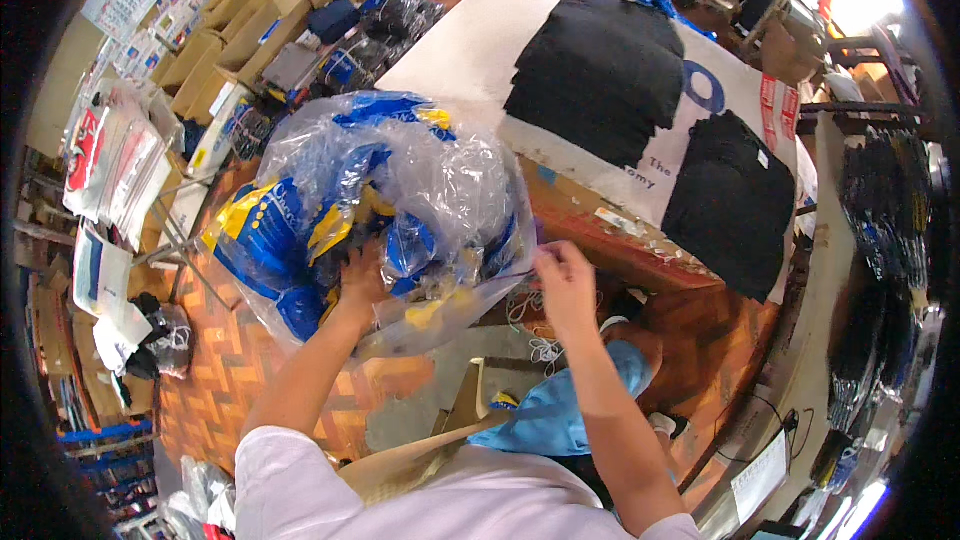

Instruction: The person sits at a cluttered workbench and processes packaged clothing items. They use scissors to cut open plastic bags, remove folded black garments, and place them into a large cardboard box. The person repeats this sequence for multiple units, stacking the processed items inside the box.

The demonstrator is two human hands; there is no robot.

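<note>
A big plastic bag [390,210] sits in front of the person, with the left hand [362,275] pushed into it from below and the right hand [562,275] pinching its right edge. Behind the bag a table [600,230] carries a sheet of card [470,50], with one stack of folded garments [600,70] on the sheet and a second garment [735,202] to the right of it. To the far left behind the bag stand rows of cardboard boxes [225,40], and a rack of hangers [885,240] lies at the right edge.
</note>
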